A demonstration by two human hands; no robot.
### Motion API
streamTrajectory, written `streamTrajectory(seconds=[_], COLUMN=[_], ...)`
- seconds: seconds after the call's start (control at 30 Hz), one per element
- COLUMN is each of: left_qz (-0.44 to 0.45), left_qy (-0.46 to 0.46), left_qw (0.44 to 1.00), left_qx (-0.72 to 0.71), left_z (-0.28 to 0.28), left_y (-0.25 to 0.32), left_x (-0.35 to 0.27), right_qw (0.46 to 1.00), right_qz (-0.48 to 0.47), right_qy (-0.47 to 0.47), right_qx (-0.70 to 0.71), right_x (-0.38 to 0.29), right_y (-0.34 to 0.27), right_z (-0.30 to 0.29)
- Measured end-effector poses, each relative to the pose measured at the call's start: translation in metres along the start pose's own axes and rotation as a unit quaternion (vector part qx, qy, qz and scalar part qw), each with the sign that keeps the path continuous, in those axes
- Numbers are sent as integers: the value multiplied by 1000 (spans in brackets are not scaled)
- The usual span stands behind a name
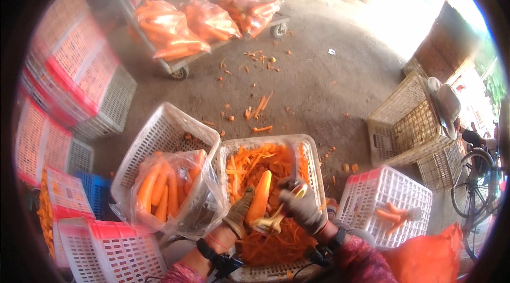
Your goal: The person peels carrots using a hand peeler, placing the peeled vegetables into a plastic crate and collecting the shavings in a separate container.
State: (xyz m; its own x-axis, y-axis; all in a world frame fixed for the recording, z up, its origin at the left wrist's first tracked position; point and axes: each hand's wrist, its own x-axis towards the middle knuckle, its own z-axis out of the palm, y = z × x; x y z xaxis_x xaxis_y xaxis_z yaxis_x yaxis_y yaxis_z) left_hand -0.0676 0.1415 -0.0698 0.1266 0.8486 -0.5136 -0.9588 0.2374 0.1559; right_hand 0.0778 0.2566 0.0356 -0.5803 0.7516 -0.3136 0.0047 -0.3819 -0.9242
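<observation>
In a gloved grip, my left hand (238,211) holds a peeled carrot (261,195), its pale tip pointing up and away. My right hand (301,205), also gloved, is shut on a gold-coloured peeler (271,224) whose head lies by the carrot's thick lower end. A blurred curved strip (295,159) rises from the right hand; I cannot tell whether it is a blade. Both hands are over a white plastic crate (312,151) full of orange carrot peelings (255,159). To the left, a clear plastic bag (211,187) of carrots (169,187) sits in a tilted white crate (159,117).
Loaded carrot bags (167,30) lie on a wheeled flat trolley (175,68). Red-and-white crates (79,60) are stacked at left. Carrots (392,215) and a cup-like object (414,214) rest on an upturned crate (366,195). A bicycle (472,183) stands at far right; scraps (259,107) litter the floor.
</observation>
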Motion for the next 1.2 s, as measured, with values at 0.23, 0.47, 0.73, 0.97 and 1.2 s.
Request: streamTrajectory(seconds=[0.23,0.47,0.73,0.97,1.2], left_qz=[276,-78,21,53,7], left_qy=[-12,-105,6,40,-13], left_qw=[836,981,993,979,999], left_qx=[474,146,114,191,48], left_z=[-10,-8,-64,20,29], left_y=[-10,8,-8,-4,2], left_x=[-25,-2,24,-30,-13], right_qw=[962,999,996,977,999], right_qz=[-83,-29,-17,-58,-34], right_qy=[251,20,64,162,-3], right_qx=[64,-24,64,129,-14], right_x=[51,7,27,42,12], right_y=[-17,26,-7,-2,9], right_z=[-49,4,-12,-29,-5])
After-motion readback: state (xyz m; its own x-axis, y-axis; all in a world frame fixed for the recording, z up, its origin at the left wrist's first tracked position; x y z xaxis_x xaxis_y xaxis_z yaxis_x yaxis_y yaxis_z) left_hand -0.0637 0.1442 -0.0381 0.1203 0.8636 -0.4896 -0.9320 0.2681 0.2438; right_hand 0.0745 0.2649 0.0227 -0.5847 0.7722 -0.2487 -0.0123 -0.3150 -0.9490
